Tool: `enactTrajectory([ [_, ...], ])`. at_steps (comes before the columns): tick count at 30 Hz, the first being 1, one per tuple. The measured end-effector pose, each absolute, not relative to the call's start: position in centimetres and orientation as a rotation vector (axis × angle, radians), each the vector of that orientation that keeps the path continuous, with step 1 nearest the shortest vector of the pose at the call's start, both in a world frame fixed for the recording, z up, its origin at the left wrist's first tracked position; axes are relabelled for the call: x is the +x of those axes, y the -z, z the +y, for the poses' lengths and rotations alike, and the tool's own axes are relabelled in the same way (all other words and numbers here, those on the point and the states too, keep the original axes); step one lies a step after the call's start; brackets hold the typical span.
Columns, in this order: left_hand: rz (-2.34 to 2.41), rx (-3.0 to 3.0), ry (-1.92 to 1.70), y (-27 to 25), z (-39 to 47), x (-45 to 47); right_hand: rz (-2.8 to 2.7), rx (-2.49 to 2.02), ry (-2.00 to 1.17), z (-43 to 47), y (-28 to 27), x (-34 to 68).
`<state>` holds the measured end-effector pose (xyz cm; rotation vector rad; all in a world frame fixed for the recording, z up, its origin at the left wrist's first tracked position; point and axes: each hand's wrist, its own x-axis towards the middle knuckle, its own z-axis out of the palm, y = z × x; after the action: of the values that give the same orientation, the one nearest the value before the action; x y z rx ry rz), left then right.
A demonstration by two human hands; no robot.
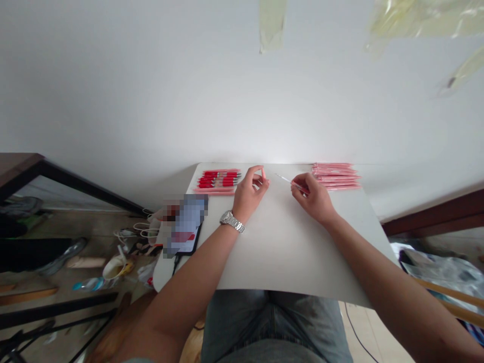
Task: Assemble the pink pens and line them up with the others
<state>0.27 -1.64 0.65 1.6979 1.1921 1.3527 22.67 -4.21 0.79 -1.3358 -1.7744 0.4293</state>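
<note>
My left hand (251,190), with a metal-band watch on its wrist, is closed in a pinch near the table's back edge. A small pink piece (263,173) shows at its fingertips; its kind is hard to make out. To the right, my right hand (310,195) is closed on a thin, pale pen refill (285,179), its narrow end pointing left toward my left hand. A gap separates the two hands. Left of my left hand lie several red click pens (219,178) in a row. Beyond my right hand is a pile of slim pink sticks (337,176).
The white table (287,257) stands against a wall. A phone (189,227), partly blurred out, lies at its left edge with a cable plugged in. On the floor at left are a cup (114,267) and a bottle (88,285); plastic bags (446,267) sit at right.
</note>
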Motion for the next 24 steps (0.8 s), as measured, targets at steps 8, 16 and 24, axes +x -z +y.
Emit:
enactTrajectory([
  [8,1.422,1.988,-1.217,-0.38,-1.56,0.0,-1.773,-1.338,-0.446,-4.22,-0.73,22.67],
  [16,1.668,2.223,-0.853,-0.93,-2.02,0.16,-1.782,-1.338,-0.401,-4.09,-0.53,22.68],
  [24,1.684,2.242,-0.814,-0.65,-1.8,0.35,-1.793,-1.34,-0.398,-4.15,-0.46,22.68],
])
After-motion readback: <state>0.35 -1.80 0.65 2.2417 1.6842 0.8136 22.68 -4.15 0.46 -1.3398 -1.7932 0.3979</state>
